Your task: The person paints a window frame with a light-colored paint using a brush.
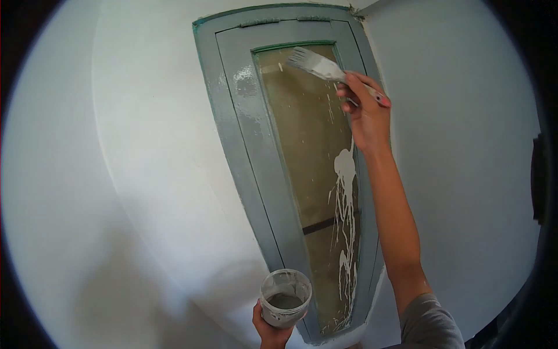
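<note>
My right hand (366, 107) is raised, fingers closed around the handle of a paintbrush (319, 65). The brush is coated in grey-white paint, and its bristles point left, overlapping the top of the glass pane (290, 116). Low in the view, my left hand (272, 331) grips a clear plastic tub (286, 296) from below, with grey paint inside and smears on its walls. Ahead is a grey-painted window frame (247, 128) with green edges; wet paint shines on its left upper part.
White paint splatter (345, 168) runs down the right of the glass. A dark bar (319, 225) crosses the pane lower down. Pale walls stand on the left (145, 116) and right (459, 145), close around the frame. A dark object (537, 180) sits at the right edge.
</note>
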Demonstrator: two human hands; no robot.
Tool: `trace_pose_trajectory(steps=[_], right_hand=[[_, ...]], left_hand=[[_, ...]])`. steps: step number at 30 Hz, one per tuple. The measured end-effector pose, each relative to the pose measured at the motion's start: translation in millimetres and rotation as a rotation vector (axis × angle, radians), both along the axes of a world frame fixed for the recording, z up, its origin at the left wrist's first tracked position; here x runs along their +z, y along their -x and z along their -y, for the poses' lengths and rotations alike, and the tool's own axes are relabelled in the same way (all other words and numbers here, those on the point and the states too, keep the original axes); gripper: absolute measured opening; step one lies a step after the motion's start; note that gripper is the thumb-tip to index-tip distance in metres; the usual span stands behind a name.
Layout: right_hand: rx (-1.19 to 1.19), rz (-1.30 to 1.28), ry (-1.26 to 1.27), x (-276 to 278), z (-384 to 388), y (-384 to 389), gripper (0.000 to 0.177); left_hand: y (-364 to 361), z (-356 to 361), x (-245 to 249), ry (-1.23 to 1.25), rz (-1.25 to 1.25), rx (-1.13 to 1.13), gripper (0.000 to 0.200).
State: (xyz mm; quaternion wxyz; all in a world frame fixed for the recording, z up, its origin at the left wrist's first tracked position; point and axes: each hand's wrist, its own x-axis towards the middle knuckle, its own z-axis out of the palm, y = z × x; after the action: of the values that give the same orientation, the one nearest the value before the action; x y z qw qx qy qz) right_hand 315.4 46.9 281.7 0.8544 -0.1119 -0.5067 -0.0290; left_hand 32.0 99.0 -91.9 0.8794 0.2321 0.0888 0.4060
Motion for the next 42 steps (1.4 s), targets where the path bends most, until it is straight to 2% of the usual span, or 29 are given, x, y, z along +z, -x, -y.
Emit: trace_pose_trajectory(steps=[4, 7, 10, 25, 30, 34, 40, 42], right_hand=[[0.116, 0.039, 0.041, 25, -30, 1, 0.026], [0.139, 0.039, 0.082, 34, -36, 6, 0.025], [0.146, 0.023, 0.101, 38, -43, 4, 0.025], [-0.081, -0.351, -0.132, 41, -19, -51, 0.024], [0.02, -0.148, -0.065, 38, -23, -29, 0.023], [0.084, -0.01, 0.04, 48, -44, -4, 0.021], [-0.016, -0.252, -0.075, 55, -39, -27, 0.016], [-0.051, -0.349, -0.163, 57, -30, -44, 0.015]], left_hand=[[7, 1, 3, 0.031, 0.049, 0.064, 0.063], [16, 15, 27, 0.224, -0.044, 0.222, 0.057], [19, 14, 26, 0.229, -0.054, 0.273, 0.057], [15, 14, 35, 0.229, -0.113, 0.257, 0.057], [11, -1, 16, 0.199, -0.095, 0.246, 0.057], [10, 2, 25, 0.206, -0.131, 0.229, 0.056], [13, 4, 29, 0.189, -0.114, 0.242, 0.055], [12, -7, 13, 0.109, -0.051, 0.18, 0.061]])
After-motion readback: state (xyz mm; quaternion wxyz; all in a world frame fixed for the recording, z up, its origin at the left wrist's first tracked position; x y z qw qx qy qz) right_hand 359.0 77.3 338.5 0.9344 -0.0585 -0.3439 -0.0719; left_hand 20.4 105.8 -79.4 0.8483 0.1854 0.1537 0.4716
